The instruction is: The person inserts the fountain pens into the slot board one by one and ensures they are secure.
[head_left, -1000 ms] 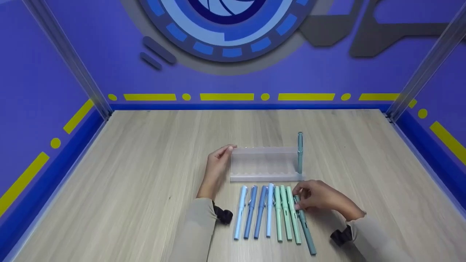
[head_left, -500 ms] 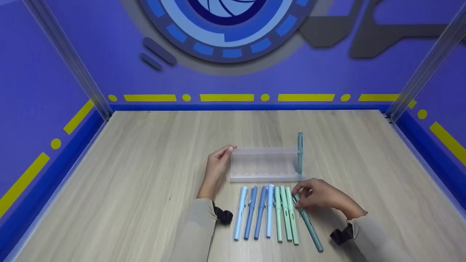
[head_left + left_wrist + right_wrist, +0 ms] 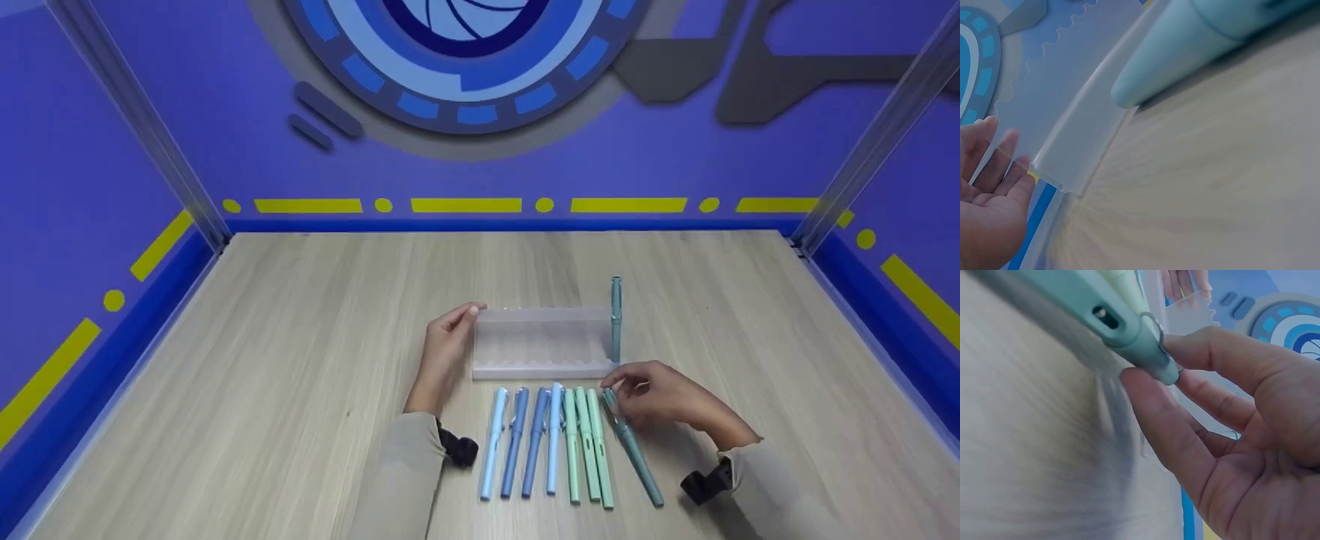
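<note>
My left hand [image 3: 448, 341] pinches the upper left corner of a clear pen stand [image 3: 544, 337] with a scalloped edge. In the left wrist view some of its fingers show through the clear panel [image 3: 1064, 95]. My right hand [image 3: 660, 394] pinches the cap end of a dark green pen [image 3: 640, 461] between thumb and fingers. That pen lies slanted in front of the stand's right end, and its clip shows near the fingertips in the right wrist view. A matching dark green pen [image 3: 616, 319] stands upright in the stand's rightmost place.
Several pens lie in a row before the stand: light blue pens [image 3: 492, 446], darker blue pens [image 3: 514, 446] and light green pens [image 3: 573, 450]. They sit between my forearms. The wooden tabletop [image 3: 300, 337] is bounded by blue panels [image 3: 480, 172] at the back and sides.
My right hand has drawn the dark green pen slightly away from the light green pens and towards the stand, its lower end swinging right. The left hand keeps its place on the stand.
</note>
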Tool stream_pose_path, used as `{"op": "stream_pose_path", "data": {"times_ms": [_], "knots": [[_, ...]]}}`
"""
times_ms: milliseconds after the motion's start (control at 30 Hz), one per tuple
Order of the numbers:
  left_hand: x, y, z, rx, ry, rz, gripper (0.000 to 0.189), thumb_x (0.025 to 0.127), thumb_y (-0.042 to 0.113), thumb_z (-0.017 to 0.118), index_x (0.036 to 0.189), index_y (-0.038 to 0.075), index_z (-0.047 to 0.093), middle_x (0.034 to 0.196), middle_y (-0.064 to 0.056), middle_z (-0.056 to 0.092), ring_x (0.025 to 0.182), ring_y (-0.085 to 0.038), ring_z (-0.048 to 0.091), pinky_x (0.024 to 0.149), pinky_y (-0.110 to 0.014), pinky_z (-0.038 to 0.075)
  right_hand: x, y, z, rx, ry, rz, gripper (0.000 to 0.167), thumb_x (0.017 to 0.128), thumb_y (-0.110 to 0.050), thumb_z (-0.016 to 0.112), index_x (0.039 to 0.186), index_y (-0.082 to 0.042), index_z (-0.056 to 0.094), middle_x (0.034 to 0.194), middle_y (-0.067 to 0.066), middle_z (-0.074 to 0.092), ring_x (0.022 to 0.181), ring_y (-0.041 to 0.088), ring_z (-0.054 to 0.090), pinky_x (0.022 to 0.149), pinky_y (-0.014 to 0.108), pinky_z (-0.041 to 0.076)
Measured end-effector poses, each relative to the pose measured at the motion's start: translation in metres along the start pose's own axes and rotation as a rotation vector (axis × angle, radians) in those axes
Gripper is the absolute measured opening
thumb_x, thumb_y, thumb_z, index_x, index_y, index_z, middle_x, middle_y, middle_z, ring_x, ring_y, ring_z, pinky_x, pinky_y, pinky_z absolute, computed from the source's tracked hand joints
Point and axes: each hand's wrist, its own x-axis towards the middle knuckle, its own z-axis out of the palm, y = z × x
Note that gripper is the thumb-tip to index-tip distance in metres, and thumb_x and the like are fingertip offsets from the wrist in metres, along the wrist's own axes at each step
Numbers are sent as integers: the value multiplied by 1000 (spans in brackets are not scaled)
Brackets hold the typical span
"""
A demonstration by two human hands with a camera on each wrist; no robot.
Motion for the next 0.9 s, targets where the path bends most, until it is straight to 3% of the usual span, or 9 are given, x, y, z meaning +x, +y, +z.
{"op": "stream_pose_path", "data": {"times_ms": [300,633,900], "knots": [[-1,0,0,-21,3,-9,29,97,31,57,116,12,69,125,-3,65,127,-19,54,111,-35,40,0,-3,-6,24,65,4,31,87,-5,62,117,1,61,91,13,64,73,20,63,61,38,58],[1,3,1,8,13,35,29,97,28,57,115,8,68,120,-7,68,122,-21,57,109,-36,43,4,-13,-14,40,134,-54,39,85,-2,61,123,6,57,93,16,61,77,20,65,68,40,60],[3,4,2,-8,24,35,27,97,26,57,112,8,69,115,-6,69,116,-19,59,106,-35,45,8,-21,-19,45,218,-71,43,87,-10,69,125,4,57,101,18,61,85,17,65,72,33,61]]}}
